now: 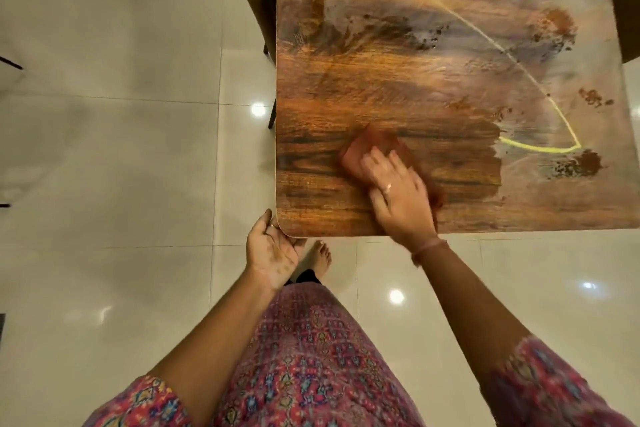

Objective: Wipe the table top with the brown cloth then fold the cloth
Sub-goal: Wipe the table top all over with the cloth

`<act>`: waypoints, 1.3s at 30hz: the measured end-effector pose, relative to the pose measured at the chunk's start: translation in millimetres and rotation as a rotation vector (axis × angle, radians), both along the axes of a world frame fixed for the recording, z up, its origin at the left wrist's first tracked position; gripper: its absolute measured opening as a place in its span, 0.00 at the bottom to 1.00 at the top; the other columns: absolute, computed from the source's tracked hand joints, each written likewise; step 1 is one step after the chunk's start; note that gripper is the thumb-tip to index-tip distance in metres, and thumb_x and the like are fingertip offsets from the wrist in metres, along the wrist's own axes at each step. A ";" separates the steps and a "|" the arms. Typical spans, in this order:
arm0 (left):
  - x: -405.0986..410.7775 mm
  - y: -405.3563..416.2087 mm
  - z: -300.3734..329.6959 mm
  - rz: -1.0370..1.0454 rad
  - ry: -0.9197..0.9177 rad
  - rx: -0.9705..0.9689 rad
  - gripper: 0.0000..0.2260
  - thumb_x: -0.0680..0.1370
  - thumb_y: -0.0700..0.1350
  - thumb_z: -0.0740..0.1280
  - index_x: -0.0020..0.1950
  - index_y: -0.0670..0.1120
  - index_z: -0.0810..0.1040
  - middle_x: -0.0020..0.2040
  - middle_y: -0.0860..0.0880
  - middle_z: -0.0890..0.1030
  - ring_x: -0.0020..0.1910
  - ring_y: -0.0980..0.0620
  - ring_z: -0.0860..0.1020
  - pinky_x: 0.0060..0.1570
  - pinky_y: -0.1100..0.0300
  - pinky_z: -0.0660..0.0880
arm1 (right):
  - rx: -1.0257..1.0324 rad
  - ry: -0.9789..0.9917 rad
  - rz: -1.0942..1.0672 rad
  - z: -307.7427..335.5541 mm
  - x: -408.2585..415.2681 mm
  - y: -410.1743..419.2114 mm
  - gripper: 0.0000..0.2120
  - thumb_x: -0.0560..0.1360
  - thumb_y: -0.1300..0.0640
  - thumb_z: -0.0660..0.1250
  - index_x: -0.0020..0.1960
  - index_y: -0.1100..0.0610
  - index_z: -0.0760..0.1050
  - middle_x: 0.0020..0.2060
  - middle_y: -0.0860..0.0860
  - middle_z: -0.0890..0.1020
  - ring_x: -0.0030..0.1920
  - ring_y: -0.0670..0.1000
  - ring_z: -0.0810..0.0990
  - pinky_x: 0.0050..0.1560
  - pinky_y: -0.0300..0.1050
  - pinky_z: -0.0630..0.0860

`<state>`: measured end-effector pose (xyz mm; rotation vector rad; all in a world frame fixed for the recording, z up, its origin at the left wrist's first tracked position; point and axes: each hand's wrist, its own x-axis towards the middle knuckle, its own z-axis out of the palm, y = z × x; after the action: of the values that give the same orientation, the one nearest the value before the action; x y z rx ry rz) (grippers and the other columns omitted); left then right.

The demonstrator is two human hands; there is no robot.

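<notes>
Right hand [394, 191] lies flat on the brown cloth [377, 149], fingers spread, pressing it to the surface [381, 45] near the front left corner, likely for even wiping pressure. Left hand [273, 250] cups that corner, palm up and loosely curled, probably steadying the table. Hazy streaks across the far side look unwiped; folding not started.

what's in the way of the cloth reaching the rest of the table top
Nothing visible. The right hand presses the brown cloth flat on the table top; the unwiped area ahead holds only smears and a yellow streak.
</notes>
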<state>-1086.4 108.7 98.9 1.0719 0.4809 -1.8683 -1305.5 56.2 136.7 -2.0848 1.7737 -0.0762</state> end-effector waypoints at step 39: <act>-279.9 9.0 44.8 0.180 -0.053 0.105 0.41 0.72 0.73 0.52 0.76 0.47 0.58 0.73 0.42 0.65 0.69 0.42 0.67 0.62 0.47 0.68 | -0.096 0.049 -0.520 -12.3 -180.6 12.4 0.26 0.81 0.50 0.55 0.78 0.51 0.56 0.78 0.49 0.57 0.78 0.53 0.54 0.73 0.54 0.52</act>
<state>-1366.2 117.8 143.7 1.1066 0.6293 -1.6680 -1486.1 68.6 124.3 -1.6419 2.3395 -0.2609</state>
